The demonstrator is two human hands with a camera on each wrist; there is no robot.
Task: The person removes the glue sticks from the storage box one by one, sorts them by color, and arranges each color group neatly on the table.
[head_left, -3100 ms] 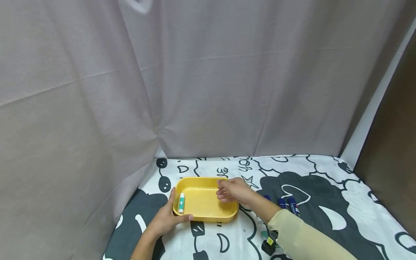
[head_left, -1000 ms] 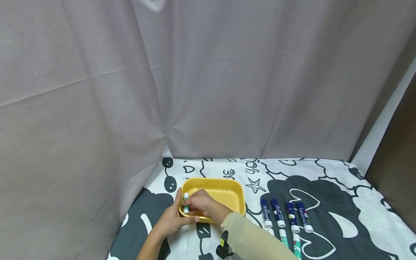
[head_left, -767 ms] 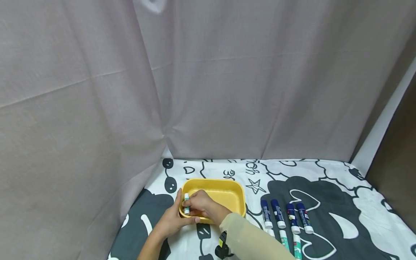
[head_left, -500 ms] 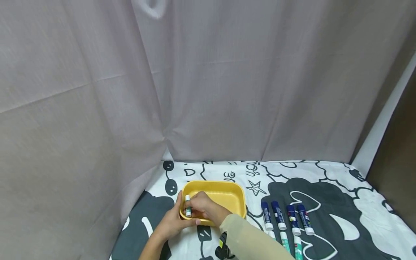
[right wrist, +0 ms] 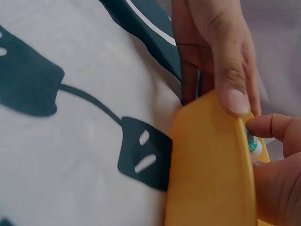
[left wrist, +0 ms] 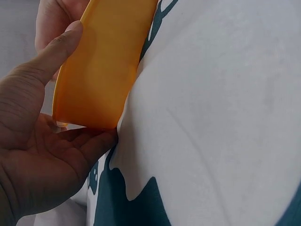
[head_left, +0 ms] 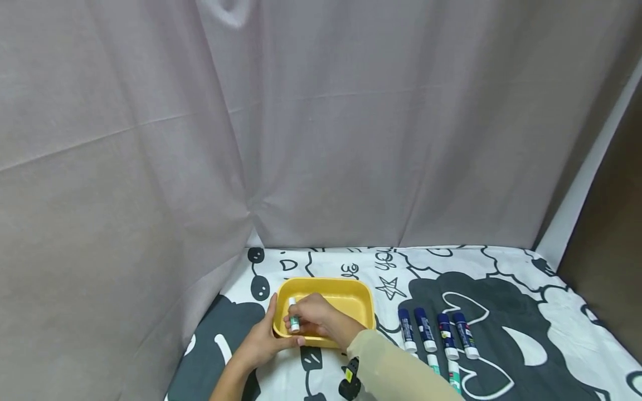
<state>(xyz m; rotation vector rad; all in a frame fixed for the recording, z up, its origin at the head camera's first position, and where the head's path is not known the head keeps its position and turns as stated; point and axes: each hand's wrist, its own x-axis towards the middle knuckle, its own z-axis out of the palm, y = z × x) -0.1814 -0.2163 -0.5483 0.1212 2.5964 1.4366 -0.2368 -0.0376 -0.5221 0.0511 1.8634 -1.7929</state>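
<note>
At its left end, my left hand (head_left: 260, 341) grips a yellow tray (head_left: 368, 312). In the left wrist view the left thumb (left wrist: 63, 44) lies along the tray's rim, with other fingers around the corner. My right hand (head_left: 321, 317) reaches over the near rim and pinches a small green-and-white glue stick (head_left: 293, 320) inside the tray's left end. The glue stick stands slightly tilted, its white top pointing away. In the right wrist view the tray wall (right wrist: 207, 169) hides most of the glue stick (right wrist: 254, 143). Whether it touches the tray floor, I cannot tell.
Right of the tray lie several dark-blue sticks with white ends (head_left: 444, 337). Nearer the front, green-and-white sticks (head_left: 453, 376) are partly covered by the right sleeve (head_left: 396, 365). The patterned cloth (head_left: 391, 267) covers the surface. A grey curtain (head_left: 321, 167) hangs behind.
My right hand has come from the tray's right side to its left end and taken hold of the glue stick, then shifted it slightly right. The left hand stays on the tray.
</note>
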